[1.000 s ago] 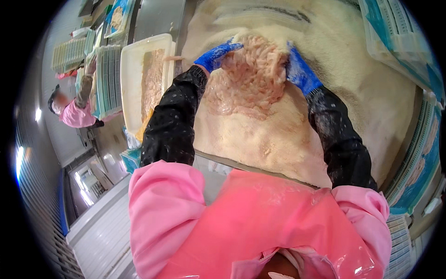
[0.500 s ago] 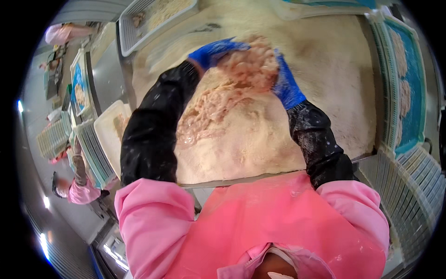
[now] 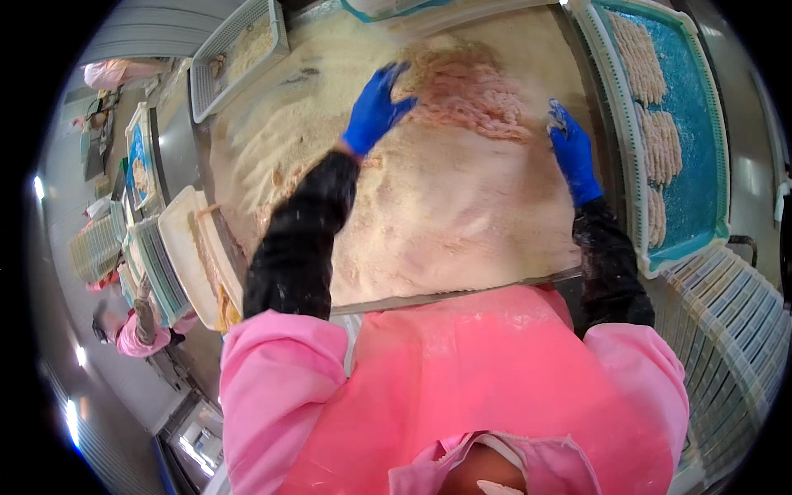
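Note:
A heap of raw pale-pink meat strips [image 3: 478, 95] lies on a thick layer of cream-coloured crumb or flour [image 3: 445, 214] toward the far side of the worktable. My left hand [image 3: 378, 111], in a blue glove, is just left of the heap with its fingers spread and nothing in it. To the right of the meat, my right hand [image 3: 575, 155] is also gloved in blue. Its fingers are apart and dusted with pale coating, and it holds nothing that I can see. Both hands are clear of the meat.
At the right stands a blue-lined tray [image 3: 697, 177] with rows of coated strips, above stacked crates [image 3: 722, 322]. A grey perforated basket [image 3: 239, 62] with crumbs sits at the far left, a white tub [image 3: 186, 239] nearer. Another person [image 3: 140, 332] works at the left.
Both hands have let go of the meat and moved apart, the right one further to the right. The meat, gathered between them before, now lies spread on the crumb layer.

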Motion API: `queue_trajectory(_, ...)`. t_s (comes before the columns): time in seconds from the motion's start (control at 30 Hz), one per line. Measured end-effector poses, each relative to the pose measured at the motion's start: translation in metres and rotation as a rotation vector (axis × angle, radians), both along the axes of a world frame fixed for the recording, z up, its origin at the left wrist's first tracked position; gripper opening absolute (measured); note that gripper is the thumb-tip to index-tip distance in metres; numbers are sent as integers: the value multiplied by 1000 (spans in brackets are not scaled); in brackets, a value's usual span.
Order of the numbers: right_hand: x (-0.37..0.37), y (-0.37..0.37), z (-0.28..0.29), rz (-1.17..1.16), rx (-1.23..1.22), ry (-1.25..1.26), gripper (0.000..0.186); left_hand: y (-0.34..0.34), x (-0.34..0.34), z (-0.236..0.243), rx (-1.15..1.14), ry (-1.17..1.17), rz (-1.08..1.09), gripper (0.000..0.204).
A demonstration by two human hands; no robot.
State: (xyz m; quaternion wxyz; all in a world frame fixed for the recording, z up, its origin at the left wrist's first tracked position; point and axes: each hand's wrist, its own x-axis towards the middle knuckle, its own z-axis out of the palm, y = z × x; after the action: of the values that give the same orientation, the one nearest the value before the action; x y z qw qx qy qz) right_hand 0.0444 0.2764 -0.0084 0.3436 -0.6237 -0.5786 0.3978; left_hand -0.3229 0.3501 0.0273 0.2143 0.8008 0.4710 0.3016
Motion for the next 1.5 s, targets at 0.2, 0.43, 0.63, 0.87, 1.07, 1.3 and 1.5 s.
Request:
queue_trajectory(0.2, -16, -46, -20, 15, 310, -387, 49, -199, 92, -9, -358, -481, 444, 45)
queue_trajectory(0.43, -24, -20, 3, 121, 248, -490, 34, -250, 127, -37, -157, 270, 335, 41)
queue_trajectory(0.63, -35, -19, -18, 139, 227, -173, 29, -250, 129, -37, -127, 200, 348, 38)
queue_trajectory(0.87, -72, -93, -19, 118, -65, 253, 26, -256, 116, -44, -79, -5, 318, 34)
queue_trajectory(1.07, -84, -138, -27, 34, -205, 481, 33, -271, 98, -42, -84, -277, 426, 31)
queue_trajectory(1.3, -98, -121, 13, 287, -412, 274, 38, -263, 97, -47, -194, -634, 671, 34)
queue_trajectory(1.5, -69, -126, -8, 296, 122, 69, 30, -255, 94, -64, -156, -836, 825, 30)
